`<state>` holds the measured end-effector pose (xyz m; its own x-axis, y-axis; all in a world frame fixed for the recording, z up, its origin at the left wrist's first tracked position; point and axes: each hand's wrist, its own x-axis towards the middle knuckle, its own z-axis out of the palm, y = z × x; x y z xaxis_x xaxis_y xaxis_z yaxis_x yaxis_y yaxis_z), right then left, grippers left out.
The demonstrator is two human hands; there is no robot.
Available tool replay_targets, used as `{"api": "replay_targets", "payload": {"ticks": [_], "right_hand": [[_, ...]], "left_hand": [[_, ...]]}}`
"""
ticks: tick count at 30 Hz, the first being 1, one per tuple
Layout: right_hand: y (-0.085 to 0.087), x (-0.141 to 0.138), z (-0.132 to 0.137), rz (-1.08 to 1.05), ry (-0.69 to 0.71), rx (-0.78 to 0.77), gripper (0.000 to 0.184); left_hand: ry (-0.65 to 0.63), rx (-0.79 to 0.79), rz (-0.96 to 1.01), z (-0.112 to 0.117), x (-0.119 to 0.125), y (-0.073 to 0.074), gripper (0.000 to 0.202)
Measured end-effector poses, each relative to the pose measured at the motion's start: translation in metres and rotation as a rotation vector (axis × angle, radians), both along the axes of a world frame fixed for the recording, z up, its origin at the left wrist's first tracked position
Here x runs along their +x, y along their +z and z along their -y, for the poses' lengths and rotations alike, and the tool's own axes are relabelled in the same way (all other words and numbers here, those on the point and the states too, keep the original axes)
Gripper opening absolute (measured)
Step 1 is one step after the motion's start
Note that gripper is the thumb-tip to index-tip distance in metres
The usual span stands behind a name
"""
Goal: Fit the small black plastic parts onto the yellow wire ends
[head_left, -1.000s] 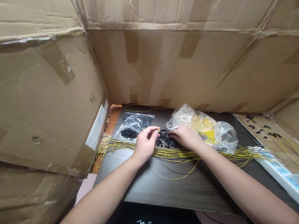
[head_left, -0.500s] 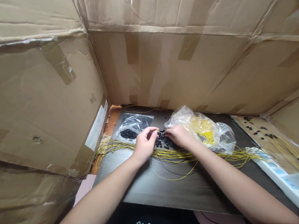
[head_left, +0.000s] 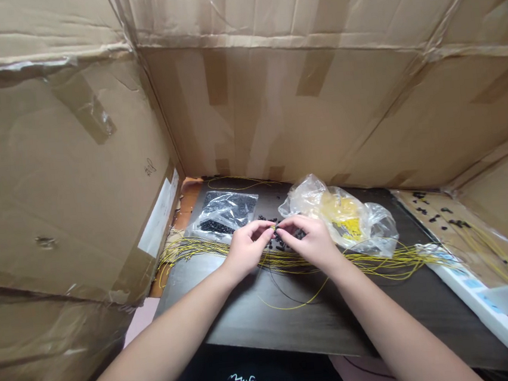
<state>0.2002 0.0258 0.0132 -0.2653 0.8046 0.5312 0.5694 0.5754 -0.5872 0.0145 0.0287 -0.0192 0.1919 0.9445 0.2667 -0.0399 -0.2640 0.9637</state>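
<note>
Angling inward, left hand (head_left: 247, 251) and right hand (head_left: 310, 244) pinch a yellow wire end (head_left: 274, 227) (both grips closed).

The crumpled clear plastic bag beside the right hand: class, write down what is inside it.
Inside the crumpled clear plastic bag is something yellow, with a darker printed patch on it. The folds of plastic cover its shape, so what it is cannot be told.

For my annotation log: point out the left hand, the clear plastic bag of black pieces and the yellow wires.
Left hand (head_left: 247, 252): head view, on the back of the hand.
Clear plastic bag (head_left: 231, 207): head view, on the film over the black pieces.
Yellow wires (head_left: 192, 250): head view, on the strands left of the left hand.
</note>
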Motion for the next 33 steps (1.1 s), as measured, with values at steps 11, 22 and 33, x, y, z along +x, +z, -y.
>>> {"api": "replay_targets", "payload": {"ticks": [11,22,33], "right_hand": [[-0.016,-0.007,0.015,-0.251,-0.021,0.069,0.009],[-0.018,-0.011,0.022,-0.293,-0.008,0.116,0.018],[-0.020,-0.009,0.022,-0.286,-0.001,0.114,0.016]], "left_hand": [[0.018,0.067,-0.090,0.006,0.002,0.003,0.027],[0.016,0.082,-0.080,0.009,0.005,-0.001,0.028],[0.047,0.156,-0.133,0.010,0.003,0.002,0.025]]}}
